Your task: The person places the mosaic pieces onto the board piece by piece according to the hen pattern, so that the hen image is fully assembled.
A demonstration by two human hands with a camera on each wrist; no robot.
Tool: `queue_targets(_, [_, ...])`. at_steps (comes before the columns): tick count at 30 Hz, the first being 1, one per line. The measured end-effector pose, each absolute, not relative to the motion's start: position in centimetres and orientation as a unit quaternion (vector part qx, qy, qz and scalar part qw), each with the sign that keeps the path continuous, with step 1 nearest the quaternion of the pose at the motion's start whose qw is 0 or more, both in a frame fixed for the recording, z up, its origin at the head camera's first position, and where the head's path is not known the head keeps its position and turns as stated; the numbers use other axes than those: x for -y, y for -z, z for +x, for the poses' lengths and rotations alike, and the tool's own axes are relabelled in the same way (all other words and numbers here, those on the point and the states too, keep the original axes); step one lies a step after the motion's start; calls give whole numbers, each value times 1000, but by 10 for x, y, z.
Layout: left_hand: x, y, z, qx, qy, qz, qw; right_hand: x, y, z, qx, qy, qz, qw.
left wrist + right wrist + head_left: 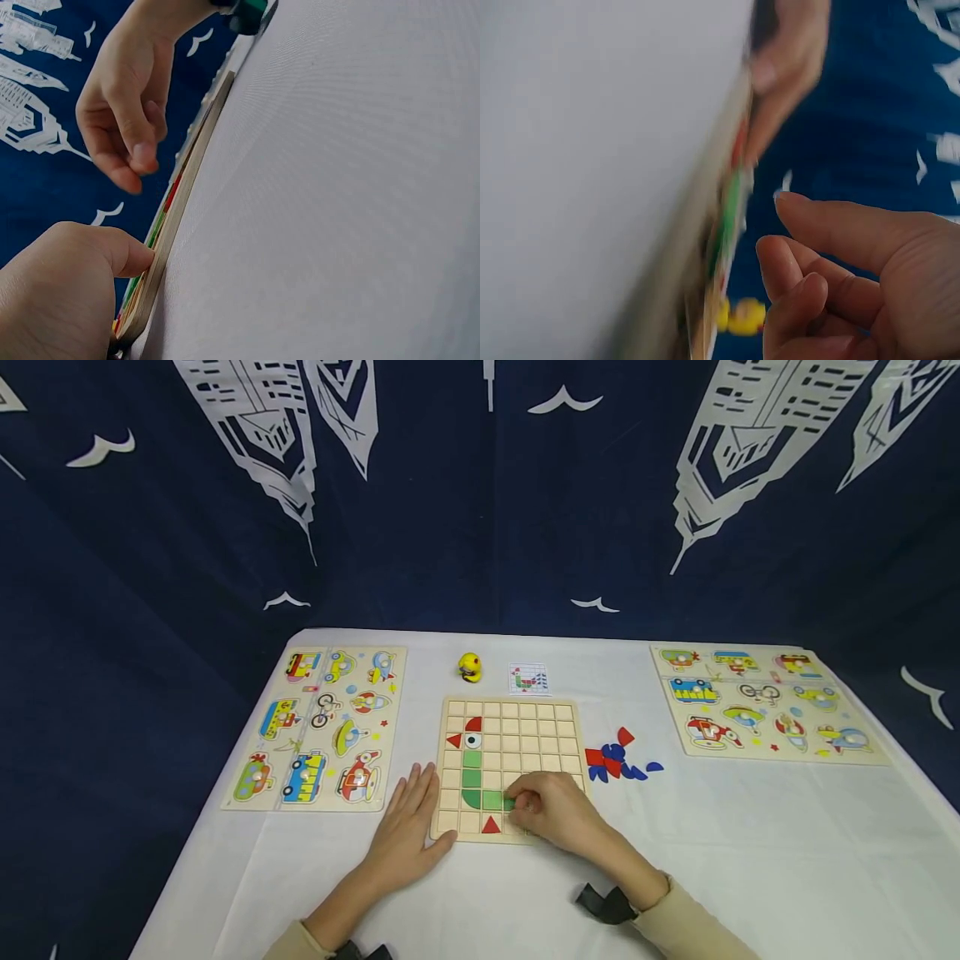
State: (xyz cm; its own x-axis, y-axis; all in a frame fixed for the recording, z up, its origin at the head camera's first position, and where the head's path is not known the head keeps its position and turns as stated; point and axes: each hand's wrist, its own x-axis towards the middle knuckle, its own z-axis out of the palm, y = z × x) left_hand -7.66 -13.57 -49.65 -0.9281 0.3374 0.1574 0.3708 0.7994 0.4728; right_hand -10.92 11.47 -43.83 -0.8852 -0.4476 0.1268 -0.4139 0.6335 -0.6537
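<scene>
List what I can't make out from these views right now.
Head view: squares of the board beneath the right grip, which hides them.
Head view: fine marks on the pattern card, too small to read.
Left wrist view: part of the left grip, cut off by the frame edge.
Right wrist view: outlines of the green pieces, blurred and seen nearly edge-on.

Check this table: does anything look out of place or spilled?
Nothing looks spilled or damaged. The one untidy spot is the jumbled cluster of red and blue pieces right of the grid board; they lie at mixed angles, unlike the green squares lined up in its cells.
</scene>
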Motion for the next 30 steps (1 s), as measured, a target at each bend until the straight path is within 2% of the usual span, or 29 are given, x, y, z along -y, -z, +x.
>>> queue_targets(11, [136,498,-78,950,250,-185,32,-208,427,-152,-952,291,-78,-47])
queue_targets(18, [136,497,-77,947,260,-184,23,-253,436,-172,-962,273,-12,-10])
queue_targets(30, [136,497,-77,948,258,-185,28,-262,450,-181,-955,296,10,10])
